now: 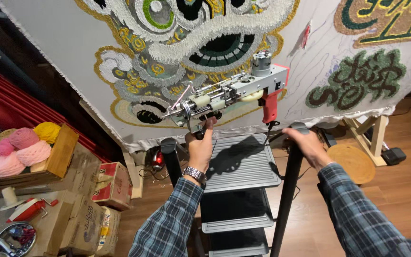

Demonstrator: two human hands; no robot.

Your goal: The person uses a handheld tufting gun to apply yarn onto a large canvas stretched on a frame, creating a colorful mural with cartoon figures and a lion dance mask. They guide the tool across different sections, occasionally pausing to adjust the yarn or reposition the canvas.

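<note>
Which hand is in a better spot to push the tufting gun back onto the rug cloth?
Probably the left hand: it already grips the tufting gun near the cloth. The right hand rests on the stepladder rail.

L hand (200, 147) on tufting gun (229, 93), R hand (305, 145) on ladder (241, 164)

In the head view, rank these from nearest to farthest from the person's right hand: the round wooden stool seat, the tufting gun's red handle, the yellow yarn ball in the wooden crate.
From the right hand, which rests on the step ladder's rail:
1. Tufting gun's red handle, just up and left of the hand.
2. Round wooden stool seat, low to its right; close to the handle's distance, so this order is tentative.
3. Yellow yarn ball, far left in the wooden crate.
</note>
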